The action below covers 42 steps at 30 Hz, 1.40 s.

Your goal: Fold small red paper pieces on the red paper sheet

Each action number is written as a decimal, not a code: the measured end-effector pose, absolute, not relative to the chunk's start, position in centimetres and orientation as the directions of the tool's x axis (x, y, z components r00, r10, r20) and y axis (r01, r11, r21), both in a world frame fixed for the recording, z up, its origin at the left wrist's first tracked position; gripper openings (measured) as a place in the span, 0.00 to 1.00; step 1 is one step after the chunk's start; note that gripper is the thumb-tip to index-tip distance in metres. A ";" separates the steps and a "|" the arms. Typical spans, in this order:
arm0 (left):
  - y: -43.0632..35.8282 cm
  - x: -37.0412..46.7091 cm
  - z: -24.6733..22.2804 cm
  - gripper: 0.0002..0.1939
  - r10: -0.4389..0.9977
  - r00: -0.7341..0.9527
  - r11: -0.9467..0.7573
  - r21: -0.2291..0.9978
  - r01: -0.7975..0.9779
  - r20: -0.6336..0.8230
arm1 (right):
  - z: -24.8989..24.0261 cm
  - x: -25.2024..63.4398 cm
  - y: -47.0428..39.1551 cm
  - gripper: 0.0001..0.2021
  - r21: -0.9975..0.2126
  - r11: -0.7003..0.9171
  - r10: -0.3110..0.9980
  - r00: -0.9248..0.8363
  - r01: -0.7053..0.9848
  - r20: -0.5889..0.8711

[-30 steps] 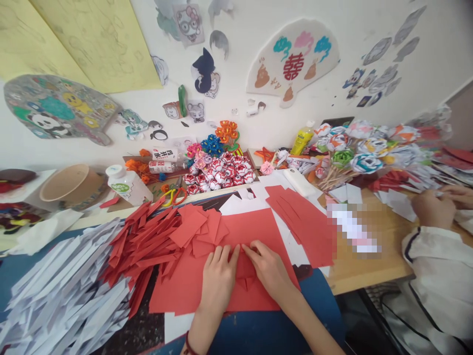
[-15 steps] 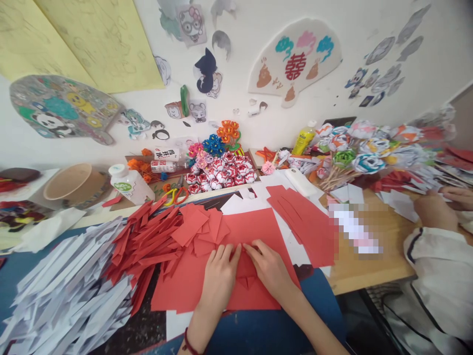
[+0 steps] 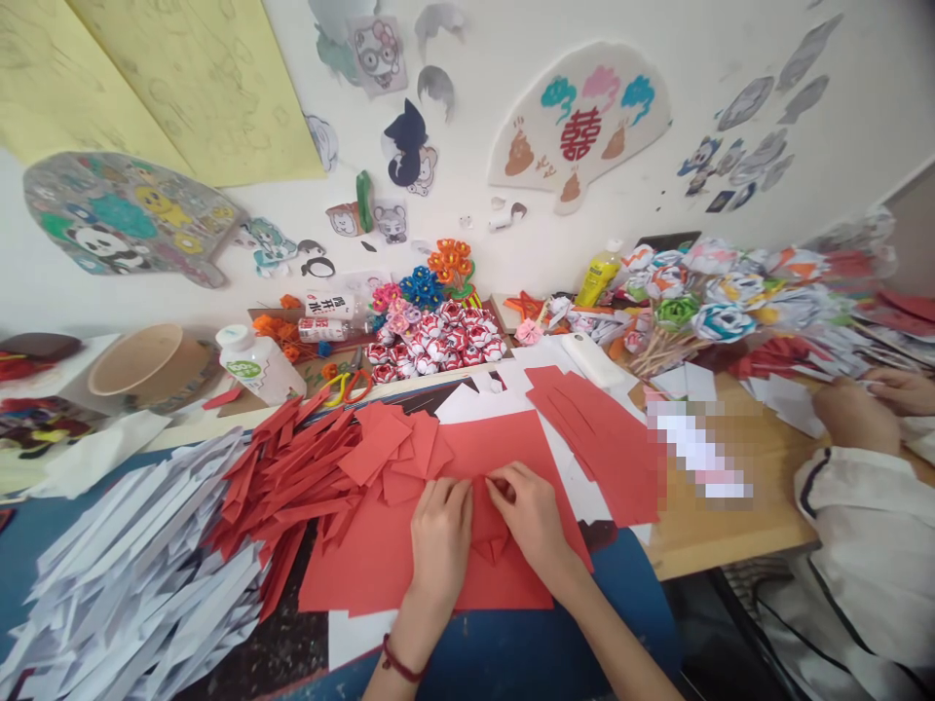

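A small folded red paper (image 3: 488, 531) lies over large red sheets (image 3: 380, 574), between my two hands. My left hand (image 3: 442, 531) has its fingers bent together at the paper's upper left edge. Opposite it, my right hand (image 3: 530, 511) pinches the upper right edge with thumb and forefinger. Small red squares (image 3: 398, 443) sit just beyond my left hand. Further left are a heap of folded red strips (image 3: 292, 477) and a large heap of folded white strips (image 3: 138, 565).
Red-and-white paper flowers (image 3: 442, 341), scissors (image 3: 347, 387) and a white bottle (image 3: 259, 365) stand along the back. More red sheets (image 3: 599, 443) lie to the right. A co-worker's hands (image 3: 862, 409) are at the far right, over a wooden table (image 3: 774, 497).
My fingers have curled in more at the paper's top edge. The small paper has tilted slightly, its lower point shifting a little right and down.
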<state>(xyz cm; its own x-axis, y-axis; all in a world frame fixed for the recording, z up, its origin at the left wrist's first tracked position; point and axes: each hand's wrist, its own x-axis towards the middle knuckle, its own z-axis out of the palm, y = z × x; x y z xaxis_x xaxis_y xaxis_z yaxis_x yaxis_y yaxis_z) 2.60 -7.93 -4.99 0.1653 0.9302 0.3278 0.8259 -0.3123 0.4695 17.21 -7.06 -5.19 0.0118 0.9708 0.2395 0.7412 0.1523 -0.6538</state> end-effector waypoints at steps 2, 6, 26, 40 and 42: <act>-8.1 2.6 -5.1 0.11 0.917 0.193 -0.339 0.429 0.837 0.348 | -5.4 17.3 -7.3 0.09 -0.648 0.215 0.958 -0.031 0.731 0.284; -8.4 2.5 -5.0 0.13 0.892 0.253 -0.384 0.332 0.861 0.375 | -5.8 17.6 -7.9 0.16 -0.541 0.340 0.920 -0.152 0.769 0.361; -8.7 1.9 -5.3 0.17 0.821 0.440 -0.493 0.065 0.867 0.363 | -6.2 18.3 -8.2 0.19 -0.241 0.483 0.841 -0.370 0.842 0.394; -8.3 1.6 -5.1 0.16 0.820 0.476 -0.517 0.053 0.854 0.318 | -5.4 18.3 -8.2 0.18 -0.381 0.497 0.849 -0.345 0.780 0.400; -8.3 1.5 -5.1 0.17 0.814 0.486 -0.524 0.041 0.851 0.316 | -5.5 18.3 -8.2 0.18 -0.371 0.495 0.850 -0.348 0.785 0.396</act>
<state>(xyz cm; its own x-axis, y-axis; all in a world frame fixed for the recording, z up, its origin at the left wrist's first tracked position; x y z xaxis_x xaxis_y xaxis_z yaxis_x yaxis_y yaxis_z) 1.47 -8.31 -5.07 0.4864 0.8144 0.3165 0.8507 -0.5240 0.0411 18.27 -8.23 -5.45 -0.3482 0.8496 0.3963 0.7855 0.4951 -0.3713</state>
